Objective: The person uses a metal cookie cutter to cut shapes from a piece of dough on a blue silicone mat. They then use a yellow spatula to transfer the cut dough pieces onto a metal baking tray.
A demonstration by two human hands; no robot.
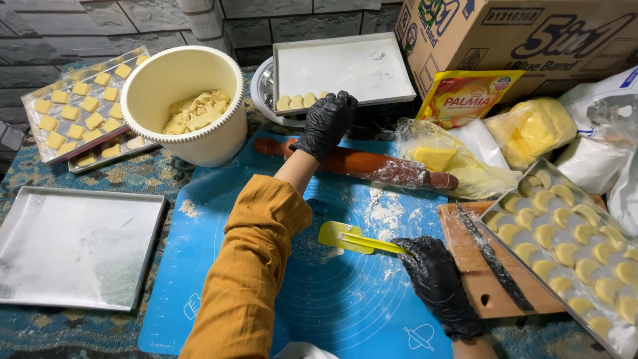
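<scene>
Left hand (325,121), black glove, reaches to the white tray (359,66), fingers curled at the row of dough pieces (300,101) on its near edge; can't tell if it grips one. Right hand (435,266) closed on yellow scraper (345,237), blade flat on blue mat (319,292). Rolling pin (372,166) lies between the hands.
</scene>
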